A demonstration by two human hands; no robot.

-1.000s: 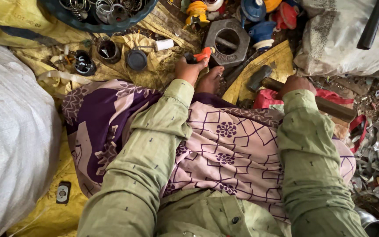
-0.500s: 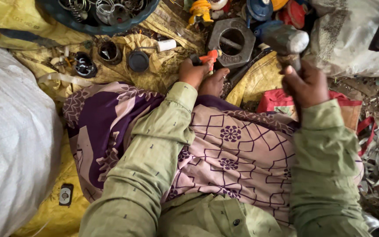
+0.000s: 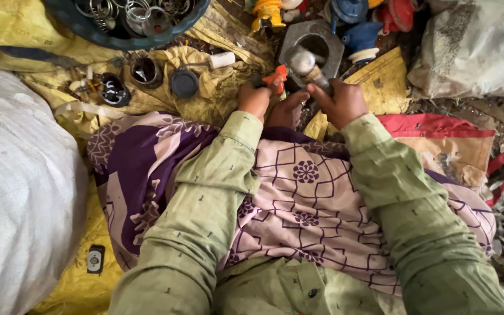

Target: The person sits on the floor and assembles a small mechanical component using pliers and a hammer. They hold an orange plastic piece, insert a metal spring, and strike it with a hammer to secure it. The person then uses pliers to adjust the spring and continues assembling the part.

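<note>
My left hand (image 3: 255,99) grips a small orange part (image 3: 277,78) and holds it down near a foot (image 3: 287,109) that pokes out from the purple patterned cloth (image 3: 298,192) over my lap. My right hand (image 3: 342,102) is closed around the handle of a hammer with a round grey metal head (image 3: 302,60). The head hangs just right of the orange part, in front of a grey hexagonal metal block (image 3: 317,42) with a round hole. Both arms are in pale green sleeves.
A dark blue basin (image 3: 129,18) of springs and metal rings sits at top left. Small round caps (image 3: 183,83) lie on yellow sacking. A big white sack (image 3: 18,192) fills the left side, another (image 3: 473,46) lies top right. Blue and red parts crowd the top.
My right hand lifted the hammer from the right side, swung it up, then brought it left and down over the orange part. My left hand stayed put.
</note>
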